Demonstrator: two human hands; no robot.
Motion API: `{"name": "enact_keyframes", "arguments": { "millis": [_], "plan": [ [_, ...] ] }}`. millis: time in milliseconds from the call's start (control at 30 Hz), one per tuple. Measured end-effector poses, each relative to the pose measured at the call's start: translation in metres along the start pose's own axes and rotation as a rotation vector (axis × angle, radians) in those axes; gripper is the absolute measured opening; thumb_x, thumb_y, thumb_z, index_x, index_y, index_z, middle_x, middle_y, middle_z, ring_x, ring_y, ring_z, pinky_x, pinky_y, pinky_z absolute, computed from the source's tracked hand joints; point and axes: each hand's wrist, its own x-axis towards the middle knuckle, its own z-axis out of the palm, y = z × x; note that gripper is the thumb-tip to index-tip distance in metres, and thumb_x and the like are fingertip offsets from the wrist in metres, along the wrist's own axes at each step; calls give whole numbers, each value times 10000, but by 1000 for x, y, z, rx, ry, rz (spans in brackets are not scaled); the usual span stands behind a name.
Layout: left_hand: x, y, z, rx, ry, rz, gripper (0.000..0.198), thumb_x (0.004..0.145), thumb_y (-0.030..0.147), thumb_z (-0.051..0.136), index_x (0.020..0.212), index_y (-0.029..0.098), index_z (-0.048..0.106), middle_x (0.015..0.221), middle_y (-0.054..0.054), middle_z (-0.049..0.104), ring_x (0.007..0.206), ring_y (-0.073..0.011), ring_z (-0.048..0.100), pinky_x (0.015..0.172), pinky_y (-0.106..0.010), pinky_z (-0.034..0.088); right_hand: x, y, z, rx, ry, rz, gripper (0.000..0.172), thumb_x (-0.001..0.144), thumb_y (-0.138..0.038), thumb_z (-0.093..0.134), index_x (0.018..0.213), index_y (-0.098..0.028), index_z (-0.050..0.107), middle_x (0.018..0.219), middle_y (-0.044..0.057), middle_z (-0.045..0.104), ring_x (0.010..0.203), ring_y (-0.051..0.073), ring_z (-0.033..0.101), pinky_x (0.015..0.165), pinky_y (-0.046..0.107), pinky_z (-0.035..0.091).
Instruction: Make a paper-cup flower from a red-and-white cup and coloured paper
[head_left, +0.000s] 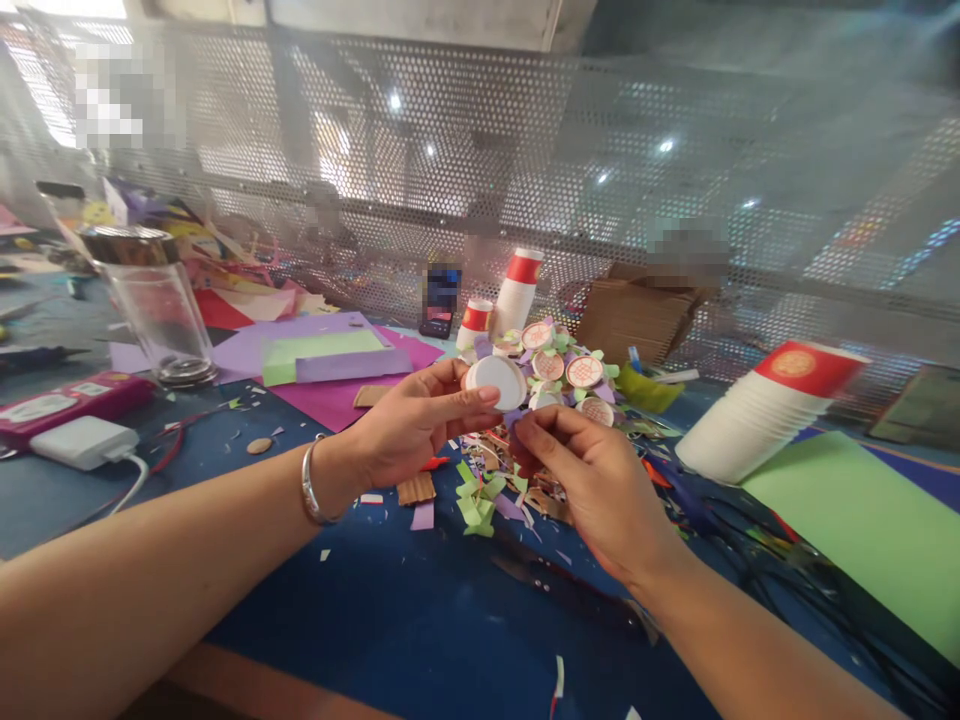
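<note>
My left hand [420, 415], with a silver bangle at the wrist, grips a round white paper disc [499, 382] between thumb and fingers. Close beside it, my right hand [574, 460] is closed in a pinch on a small purple paper piece [514, 420], partly hidden by the fingers. Just beyond both hands lies a heap of paper discs with red line patterns [585, 372], mixed with green and purple paper bits. Light green paper pieces [476, 500] are scattered below the hands on the blue table [360, 620].
Stacked paper cups [731, 430] lean at right beside green paper sheets [862, 520]. More cups [517, 290] stand behind the heap. A glass jar [161, 310], a white charger [84, 442] and purple sheets [322, 330] are at left. Scissors [570, 580] lie under my right hand.
</note>
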Motion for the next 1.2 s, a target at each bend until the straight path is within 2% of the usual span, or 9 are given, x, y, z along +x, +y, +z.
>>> {"name": "enact_keyframes", "arguments": {
  "millis": [133,233,433,600,767,1000,1200],
  "plan": [
    [-1,-1,1,-9,-20,-48,159,764,132,789,834,129,646,898,-22,701,849,-122,669,878,-289,521,0,0,0,56,-1,23,237,854,-406,708,775,-187,662,673,-6,617,604,115,532,536,248,409],
    [0,0,2,-9,12,-84,173,756,129,791,842,122,642,911,-30,709,824,-117,679,873,-288,529,0,0,-1,73,10,41,236,849,-408,710,784,-187,661,652,-11,609,583,115,532,514,247,403],
    [2,3,0,8,118,-31,203,757,105,781,814,135,588,851,-3,706,747,-86,673,835,-263,526,2,2,0,112,-1,60,214,829,-386,743,797,-185,677,700,-2,658,610,109,570,595,257,465],
    [1,-1,0,78,60,-64,260,757,159,801,857,143,562,826,-15,701,725,-118,683,772,-292,530,2,2,1,116,15,61,217,826,-389,737,796,-181,681,690,0,663,611,111,570,592,257,456],
    [2,-2,-1,69,137,23,307,738,145,809,860,154,528,836,-12,708,744,-114,688,806,-287,529,1,2,0,87,-2,73,226,834,-388,731,773,-181,664,699,1,659,623,110,575,605,255,466],
    [1,-3,-2,154,154,38,323,707,141,813,861,154,529,828,-5,687,750,-117,670,778,-290,544,3,5,0,-2,-2,41,204,857,-378,689,781,-191,660,682,6,654,604,123,570,595,278,469],
    [0,-2,-4,196,139,2,432,678,168,833,977,187,522,868,-4,674,751,-148,672,683,-297,543,4,5,0,-91,-20,20,228,866,-407,667,778,-198,643,668,3,638,604,134,570,585,288,478]
  ]
}}
